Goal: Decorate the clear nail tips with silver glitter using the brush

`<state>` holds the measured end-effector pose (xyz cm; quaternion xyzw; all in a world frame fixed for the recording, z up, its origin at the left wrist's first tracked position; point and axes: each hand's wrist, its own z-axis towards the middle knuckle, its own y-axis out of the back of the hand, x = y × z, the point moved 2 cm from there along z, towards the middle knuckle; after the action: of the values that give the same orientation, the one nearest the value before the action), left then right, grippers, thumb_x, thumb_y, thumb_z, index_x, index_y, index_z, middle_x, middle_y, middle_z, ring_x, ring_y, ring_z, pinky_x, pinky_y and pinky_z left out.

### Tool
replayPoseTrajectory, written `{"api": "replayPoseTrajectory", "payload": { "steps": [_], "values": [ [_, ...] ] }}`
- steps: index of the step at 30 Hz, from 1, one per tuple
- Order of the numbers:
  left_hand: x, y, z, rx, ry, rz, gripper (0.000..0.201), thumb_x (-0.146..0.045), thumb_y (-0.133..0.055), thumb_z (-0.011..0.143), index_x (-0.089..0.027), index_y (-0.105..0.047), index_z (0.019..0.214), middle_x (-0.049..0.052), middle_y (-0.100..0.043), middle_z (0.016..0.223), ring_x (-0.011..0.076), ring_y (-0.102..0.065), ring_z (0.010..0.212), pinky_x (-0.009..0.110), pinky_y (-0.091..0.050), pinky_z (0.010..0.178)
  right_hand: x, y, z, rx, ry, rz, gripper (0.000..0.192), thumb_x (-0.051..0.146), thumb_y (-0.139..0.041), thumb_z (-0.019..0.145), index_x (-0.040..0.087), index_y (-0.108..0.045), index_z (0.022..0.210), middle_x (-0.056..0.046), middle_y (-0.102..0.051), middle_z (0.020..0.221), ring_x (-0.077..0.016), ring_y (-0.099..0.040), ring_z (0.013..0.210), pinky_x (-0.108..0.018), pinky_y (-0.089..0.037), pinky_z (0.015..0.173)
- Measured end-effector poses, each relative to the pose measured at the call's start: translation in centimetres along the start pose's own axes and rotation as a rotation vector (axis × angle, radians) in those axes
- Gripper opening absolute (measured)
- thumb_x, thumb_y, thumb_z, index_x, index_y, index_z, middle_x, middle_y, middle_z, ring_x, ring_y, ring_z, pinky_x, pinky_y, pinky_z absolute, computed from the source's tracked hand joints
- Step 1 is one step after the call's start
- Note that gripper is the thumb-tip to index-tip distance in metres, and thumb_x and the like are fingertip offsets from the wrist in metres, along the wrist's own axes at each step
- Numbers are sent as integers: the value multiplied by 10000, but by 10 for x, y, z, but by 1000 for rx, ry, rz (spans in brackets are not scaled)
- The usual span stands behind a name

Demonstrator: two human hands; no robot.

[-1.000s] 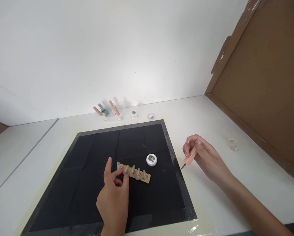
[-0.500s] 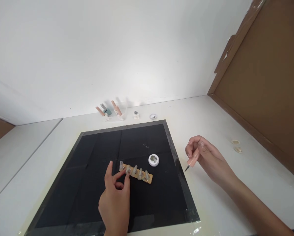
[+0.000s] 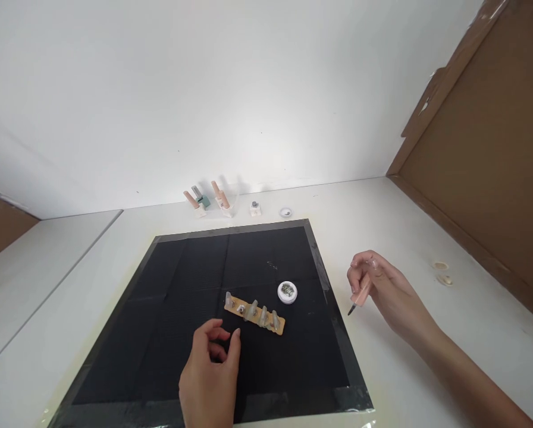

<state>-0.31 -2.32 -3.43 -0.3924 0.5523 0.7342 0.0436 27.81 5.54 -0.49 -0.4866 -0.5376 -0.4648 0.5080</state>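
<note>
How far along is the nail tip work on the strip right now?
Done, as far as it shows: clear nail tips stand along the tan strip on the black mat; any decoration is too small to judge. In hand: the right hand holds a small brush off the mat; the left hand hovers near the strip, apart from it. Left: the white pot sits open beside the strip.

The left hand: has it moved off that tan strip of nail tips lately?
Yes. The left hand has drawn back toward the person, off the strip, which lies on the black mat.
</note>
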Motion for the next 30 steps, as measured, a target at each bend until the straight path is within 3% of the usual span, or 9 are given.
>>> {"api": "replayPoseTrajectory", "payload": {
  "steps": [5,12,20,30],
  "values": [
    [2,0,0,9,-234,63,223,-424,-553,795,-214,-622,769,6,-587,669,155,-536,508,248,-425,487,-5,0,2,-3,-10,-26,366,556,-369,916,238,-543,866,19,-572,620,-120,-540,524,-247,-451,592],
    [1,-6,1,-14,-478,108,204,-300,-524,864,-190,-690,907,28,-638,772,141,-589,576,220,-424,504,-12,-1,7,-28,-27,-42,380,582,-393,895,240,-556,864,9,-579,569,-140,-546,573,-250,-462,614],
    [-3,-6,6,-22,-556,139,221,-252,-495,892,-174,-701,915,24,-642,734,135,-603,588,218,-415,514,-12,-3,9,-24,-75,-52,408,600,-403,878,234,-581,858,1,-579,614,-133,-541,555,-254,-474,597],
    [-5,-10,5,-24,-541,167,235,-218,-469,899,-170,-699,888,17,-649,723,127,-605,571,212,-407,495,-12,0,8,-28,-62,-32,400,595,-413,877,230,-575,867,-3,-565,596,-140,-528,526,-258,-461,531]
  ]
}}
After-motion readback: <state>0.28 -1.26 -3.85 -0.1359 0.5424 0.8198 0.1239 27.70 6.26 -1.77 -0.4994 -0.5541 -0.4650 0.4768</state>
